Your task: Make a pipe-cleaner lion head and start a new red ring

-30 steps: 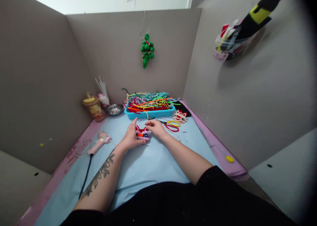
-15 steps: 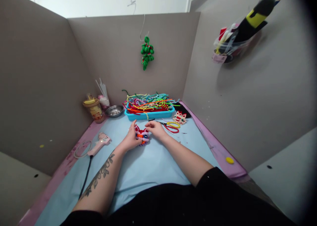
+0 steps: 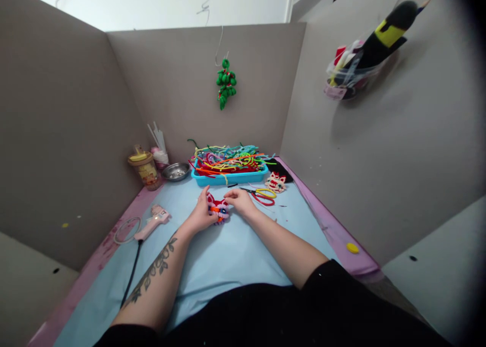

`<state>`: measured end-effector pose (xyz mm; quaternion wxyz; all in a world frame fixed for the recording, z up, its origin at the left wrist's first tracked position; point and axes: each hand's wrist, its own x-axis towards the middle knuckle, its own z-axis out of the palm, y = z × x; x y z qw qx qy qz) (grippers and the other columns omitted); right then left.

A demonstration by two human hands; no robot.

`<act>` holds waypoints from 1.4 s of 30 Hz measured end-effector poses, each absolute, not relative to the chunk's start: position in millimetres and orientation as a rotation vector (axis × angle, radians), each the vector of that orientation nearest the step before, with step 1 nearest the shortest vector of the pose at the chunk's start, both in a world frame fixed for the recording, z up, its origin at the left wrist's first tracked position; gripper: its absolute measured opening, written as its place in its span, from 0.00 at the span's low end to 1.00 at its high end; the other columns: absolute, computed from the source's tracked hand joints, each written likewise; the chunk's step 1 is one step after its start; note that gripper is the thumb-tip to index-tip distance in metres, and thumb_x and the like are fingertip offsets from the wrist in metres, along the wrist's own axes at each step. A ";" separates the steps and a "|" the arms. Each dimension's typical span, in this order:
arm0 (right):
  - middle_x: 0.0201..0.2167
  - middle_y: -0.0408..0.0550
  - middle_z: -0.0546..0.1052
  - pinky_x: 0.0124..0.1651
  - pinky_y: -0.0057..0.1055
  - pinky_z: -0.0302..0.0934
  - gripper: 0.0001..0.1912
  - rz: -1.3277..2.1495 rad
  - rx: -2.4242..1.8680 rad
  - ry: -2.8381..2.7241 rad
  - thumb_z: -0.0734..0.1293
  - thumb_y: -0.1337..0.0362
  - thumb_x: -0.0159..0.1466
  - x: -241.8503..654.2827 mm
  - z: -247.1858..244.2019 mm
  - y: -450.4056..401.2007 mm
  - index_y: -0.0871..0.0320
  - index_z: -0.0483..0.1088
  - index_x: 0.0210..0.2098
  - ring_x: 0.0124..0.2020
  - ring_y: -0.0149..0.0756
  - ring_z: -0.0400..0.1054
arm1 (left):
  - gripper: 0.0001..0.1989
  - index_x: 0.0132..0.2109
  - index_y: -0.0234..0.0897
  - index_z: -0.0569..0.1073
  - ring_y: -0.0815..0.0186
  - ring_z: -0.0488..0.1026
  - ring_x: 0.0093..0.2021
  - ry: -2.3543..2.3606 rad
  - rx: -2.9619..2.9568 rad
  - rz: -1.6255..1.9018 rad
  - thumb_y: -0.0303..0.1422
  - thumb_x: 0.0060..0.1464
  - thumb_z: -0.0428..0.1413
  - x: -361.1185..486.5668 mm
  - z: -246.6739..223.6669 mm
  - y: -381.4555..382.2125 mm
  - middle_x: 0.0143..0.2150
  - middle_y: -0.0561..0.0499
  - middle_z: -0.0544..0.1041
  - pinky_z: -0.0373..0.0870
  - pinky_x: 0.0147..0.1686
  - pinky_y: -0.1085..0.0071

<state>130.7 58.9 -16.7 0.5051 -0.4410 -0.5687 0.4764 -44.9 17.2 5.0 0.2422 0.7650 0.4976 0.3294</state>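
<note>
The counter (image 3: 235,258), sheeted pale blue, bears 1 rectangular blue plastic tray (image 3: 207,180), 1 round silvery metal bowl (image 3: 171,179), 1 pale-pink glue gun (image 3: 149,229) and red-and-yellow-handled scissors (image 3: 255,191).

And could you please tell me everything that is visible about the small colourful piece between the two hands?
The small colourful piece looks made of fuzzy stems, shaped like an animal face: red, pale-edged points on top, an orange middle, dark blue patches and pale purple parts. It is on or just above the blue sheet. The left hand holds and partly hides its left side; the right hand has its fingertips at the upper right point, their exact grip unclear.
</note>
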 end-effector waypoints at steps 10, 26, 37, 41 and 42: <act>0.20 0.44 0.75 0.33 0.32 0.64 0.06 1.121 -1.110 -1.310 0.68 0.69 0.45 128.6 -17.1 57.8 0.61 0.72 0.25 0.23 0.33 0.69 | 0.50 0.65 0.39 0.40 0.48 0.49 0.66 1.358 2.074 0.888 0.29 0.36 0.55 -45.0 3.6 17.7 0.67 0.35 0.47 0.54 0.58 0.48; 0.22 0.45 0.76 0.34 0.32 0.65 0.06 1.044 -1.174 -1.324 0.68 0.69 0.46 121.4 -26.5 59.3 0.60 0.73 0.26 0.25 0.34 0.70 | 0.50 0.65 0.40 0.39 0.47 0.48 0.66 1.351 2.090 0.913 0.28 0.35 0.55 -43.2 2.4 18.3 0.66 0.35 0.48 0.51 0.59 0.46; 0.23 0.45 0.77 0.35 0.30 0.62 0.10 1.096 -1.102 -1.337 0.67 0.59 0.49 124.6 -23.6 59.5 0.60 0.74 0.24 0.28 0.35 0.69 | 0.49 0.65 0.39 0.41 0.48 0.50 0.65 1.377 2.076 0.904 0.30 0.36 0.55 -44.7 2.8 18.1 0.66 0.35 0.49 0.53 0.58 0.48; 0.22 0.44 0.76 0.32 0.28 0.60 0.11 1.186 -1.096 -1.284 0.67 0.58 0.48 123.4 -19.1 56.3 0.60 0.74 0.25 0.27 0.34 0.68 | 0.48 0.65 0.38 0.40 0.50 0.50 0.65 1.369 2.079 0.906 0.29 0.37 0.54 -45.2 2.1 18.1 0.66 0.35 0.48 0.53 0.59 0.50; 0.22 0.44 0.76 0.31 0.27 0.60 0.12 1.214 -1.097 -1.262 0.68 0.57 0.48 123.1 -17.9 55.3 0.60 0.75 0.25 0.27 0.33 0.68 | 0.48 0.65 0.40 0.40 0.50 0.50 0.65 1.368 2.077 0.908 0.29 0.37 0.54 -45.2 2.1 17.9 0.67 0.36 0.48 0.52 0.59 0.49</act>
